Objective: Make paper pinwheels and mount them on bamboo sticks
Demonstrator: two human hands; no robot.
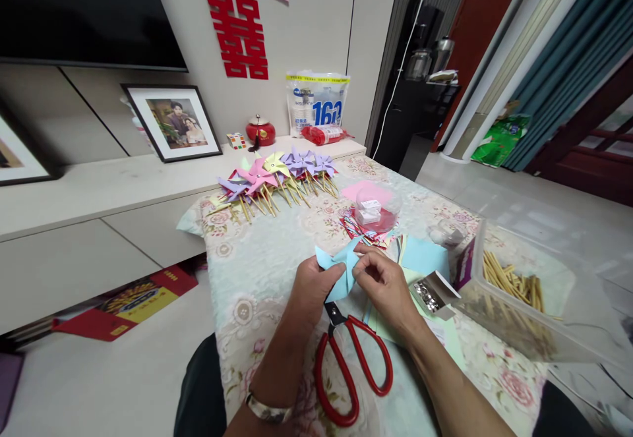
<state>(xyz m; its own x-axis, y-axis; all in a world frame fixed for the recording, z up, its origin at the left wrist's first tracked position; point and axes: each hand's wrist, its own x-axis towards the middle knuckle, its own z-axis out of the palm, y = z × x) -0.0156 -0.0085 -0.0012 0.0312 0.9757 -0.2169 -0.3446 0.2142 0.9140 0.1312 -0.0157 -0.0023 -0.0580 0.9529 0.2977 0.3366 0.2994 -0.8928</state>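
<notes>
Above the middle of the table, a light blue paper pinwheel (341, 285) with folded-in points is held between both hands. My left hand (312, 285) grips its left side, thumb pressed toward the centre. With fingers pinched at the centre and right edge, my right hand (383, 279) meets it from the other side; whether a small part sits in that pinch is hidden. Red-handled scissors (353, 368) lie just below the hands. To the right of my right hand is an open small box of silver fasteners (428, 295), resting on light green paper sheets (455, 341).
Finished pinwheels on sticks (271, 180) lie at the table's far left. A clear round container (378, 209) sits beyond my hands. At right stands a plastic bin (519, 312) of wooden sticks. A flowered tablecloth (267, 259) covers the table; a TV cabinet (99, 200) stands behind.
</notes>
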